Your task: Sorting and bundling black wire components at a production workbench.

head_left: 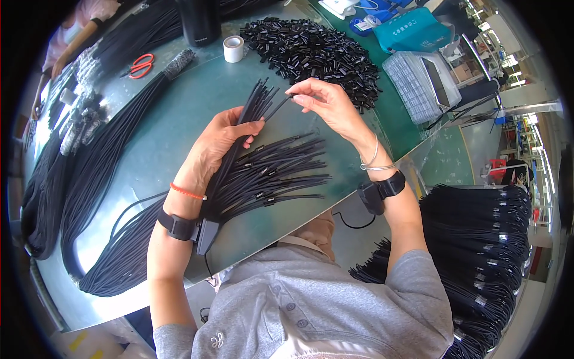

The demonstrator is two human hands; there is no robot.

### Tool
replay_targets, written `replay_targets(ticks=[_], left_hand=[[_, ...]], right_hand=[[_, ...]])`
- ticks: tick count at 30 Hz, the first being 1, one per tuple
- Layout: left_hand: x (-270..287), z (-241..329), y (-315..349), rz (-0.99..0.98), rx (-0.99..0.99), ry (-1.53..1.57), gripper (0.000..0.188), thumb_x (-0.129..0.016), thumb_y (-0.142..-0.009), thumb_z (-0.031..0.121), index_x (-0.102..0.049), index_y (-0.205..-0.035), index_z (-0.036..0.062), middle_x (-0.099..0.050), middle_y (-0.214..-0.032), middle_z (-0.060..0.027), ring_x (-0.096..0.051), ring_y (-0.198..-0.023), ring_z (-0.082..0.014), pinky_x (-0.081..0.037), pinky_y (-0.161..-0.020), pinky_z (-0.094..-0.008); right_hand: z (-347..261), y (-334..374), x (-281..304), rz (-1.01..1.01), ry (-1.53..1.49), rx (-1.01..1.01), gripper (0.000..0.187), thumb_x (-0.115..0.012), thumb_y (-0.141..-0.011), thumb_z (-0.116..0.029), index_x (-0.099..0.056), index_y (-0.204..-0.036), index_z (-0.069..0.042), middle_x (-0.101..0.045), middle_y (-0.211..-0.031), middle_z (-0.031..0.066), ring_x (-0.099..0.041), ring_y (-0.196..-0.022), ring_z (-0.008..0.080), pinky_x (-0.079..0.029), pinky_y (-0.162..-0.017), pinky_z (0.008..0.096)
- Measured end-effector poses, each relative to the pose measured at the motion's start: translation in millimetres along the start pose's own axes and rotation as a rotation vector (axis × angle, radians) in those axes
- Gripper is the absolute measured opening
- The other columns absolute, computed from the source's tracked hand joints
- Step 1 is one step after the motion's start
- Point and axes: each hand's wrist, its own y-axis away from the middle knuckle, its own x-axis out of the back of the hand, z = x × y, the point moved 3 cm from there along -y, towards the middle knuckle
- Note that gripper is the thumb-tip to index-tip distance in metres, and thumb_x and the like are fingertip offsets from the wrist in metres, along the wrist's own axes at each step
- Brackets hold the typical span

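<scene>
My left hand [222,133] is closed around a bundle of thin black cables [256,100], their cut ends pointing up and away from me. One cable [278,107] slants out of that bundle to the right. At its tip, the thumb and fingers of my right hand [330,109] are pinched together; a small dark piece shows there, too small to make out fully. Below both hands, more black cables [287,157] fan out on the table, several with short black sleeves near their ends. A heap of short black tubes [317,54] lies just beyond my right hand.
On the green table [197,84] are a white tape roll [234,49], red-handled scissors [141,66], a black cylinder [199,21] and long cable bundles [113,137]. A clear plastic box [412,84] and teal pouch [412,30] stand far right. Cable bundles [478,239] are stacked right; another person [75,36] is far left.
</scene>
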Motion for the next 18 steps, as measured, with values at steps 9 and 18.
replay_targets(ticks=[9, 18], left_hand=[[2.3, 0.8, 0.7, 0.005, 0.033, -0.013, 0.016, -0.07, -0.082, 0.007, -0.066, -0.096, 0.0015, -0.058, -0.075, 0.0028, -0.049, -0.063, -0.0042, -0.041, -0.057, -0.0182], [-1.5, -1.7, 1.3, -0.028, 0.014, 0.123, 0.017, -0.07, -0.084, 0.01, -0.064, -0.097, 0.0017, -0.058, -0.078, 0.0024, -0.05, -0.065, -0.0044, -0.043, -0.06, -0.0185]], right_hand=[[-28.1, -2.9, 9.9, -0.045, 0.408, 0.181, 0.015, -0.064, -0.09, -0.016, -0.071, -0.102, -0.01, -0.063, -0.085, 0.0042, -0.06, -0.08, 0.0119, -0.048, -0.071, 0.0258], [-30.8, 24.0, -55.7, -0.06, 0.775, 0.337, 0.008, -0.066, -0.085, -0.012, -0.066, -0.092, -0.008, -0.063, -0.079, 0.0049, -0.061, -0.077, 0.022, -0.048, -0.07, 0.0319]])
